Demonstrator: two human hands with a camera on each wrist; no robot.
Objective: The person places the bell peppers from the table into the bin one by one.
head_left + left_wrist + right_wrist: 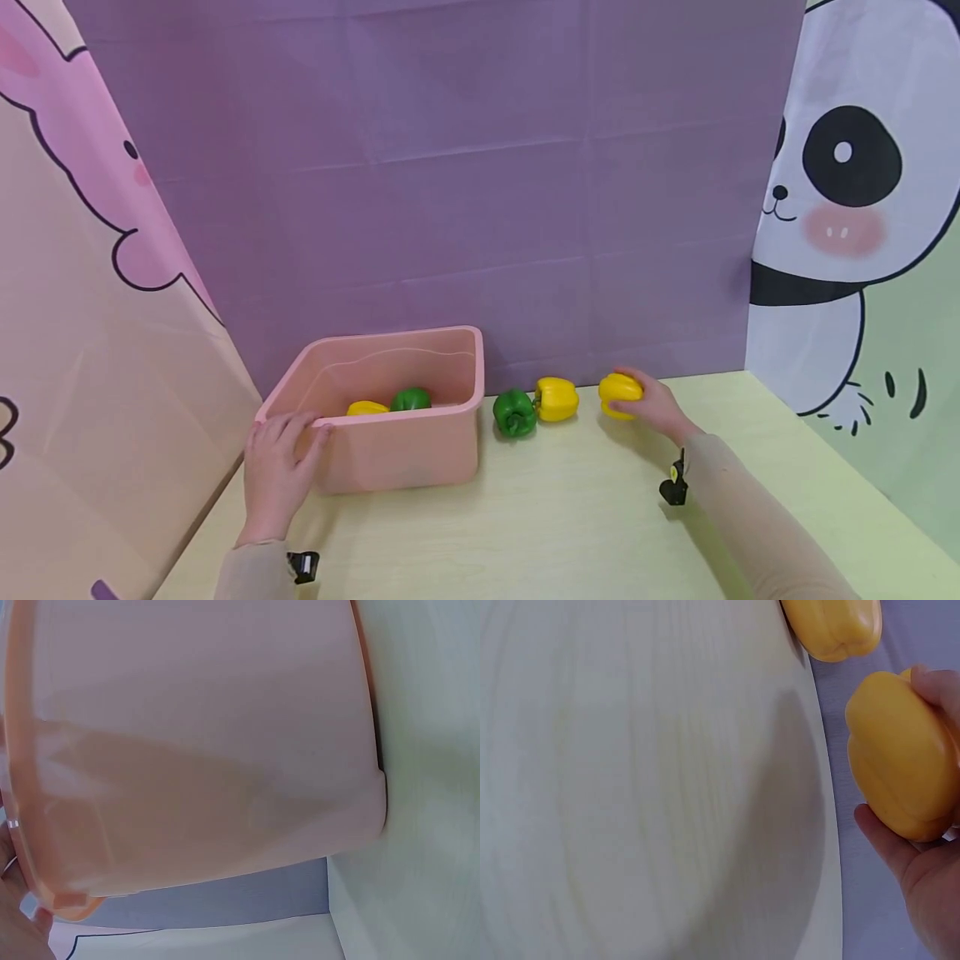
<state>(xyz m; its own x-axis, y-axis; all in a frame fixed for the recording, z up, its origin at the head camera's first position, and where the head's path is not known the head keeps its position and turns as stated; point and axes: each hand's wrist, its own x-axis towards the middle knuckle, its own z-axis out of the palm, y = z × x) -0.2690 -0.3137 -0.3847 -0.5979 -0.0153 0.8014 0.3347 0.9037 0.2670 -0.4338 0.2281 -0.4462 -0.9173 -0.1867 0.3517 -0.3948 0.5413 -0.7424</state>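
Note:
My right hand (660, 408) grips a yellow bell pepper (618, 395), fingers on its far side and thumb on the near side. In the right wrist view this yellow pepper (900, 757) appears held up off the table. A pink plastic bin (397, 454) stands at the left, with my left hand (277, 467) holding its front left rim, fingers hooked over the edge. Inside the bin lie a yellow pepper (367, 407) and a green pepper (411, 399), partly hidden by the front wall. Between bin and right hand sit another green pepper (515, 413) and another yellow pepper (557, 399), side by side.
The pale wooden table (555, 517) runs back to a purple cloth wall (525, 208). A panda-printed panel (832, 333) borders the right side, and a pink-patterned panel (112, 375) borders the left.

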